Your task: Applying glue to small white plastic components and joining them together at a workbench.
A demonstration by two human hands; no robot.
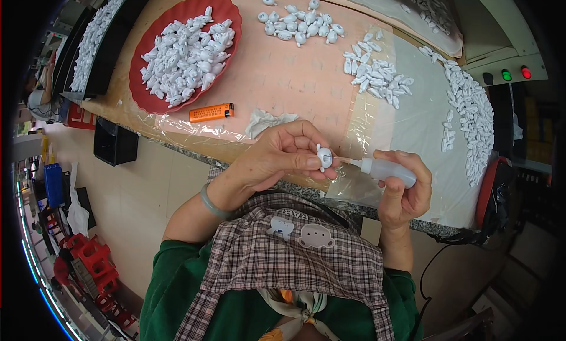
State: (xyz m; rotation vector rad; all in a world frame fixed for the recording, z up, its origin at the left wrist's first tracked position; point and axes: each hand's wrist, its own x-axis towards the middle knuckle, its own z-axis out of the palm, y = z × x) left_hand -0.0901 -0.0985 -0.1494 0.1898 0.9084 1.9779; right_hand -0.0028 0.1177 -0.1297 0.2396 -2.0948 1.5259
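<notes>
Between the thumb and fingers of my left hand (282,155) is a small white figurine part (324,156), rounded with short stubs and a hollow on its side. My right hand (410,190) grips a translucent squeeze bottle (389,171), tilted sideways. The bottle's thin nozzle points left and reaches the figurine part; whether it touches the hollow I cannot tell. A crumpled white tissue (268,122) lies just beyond my left hand. An orange lighter (211,113) rests to the left of the tissue.
A red scalloped bowl (137,84) heaped with white pieces stands at the left. Round white pieces (302,25) sit at the far middle. Small elongated pieces (380,76) and a larger strip of pieces (471,117) lie rightward. A machine with green and red buttons (516,74) stands far right.
</notes>
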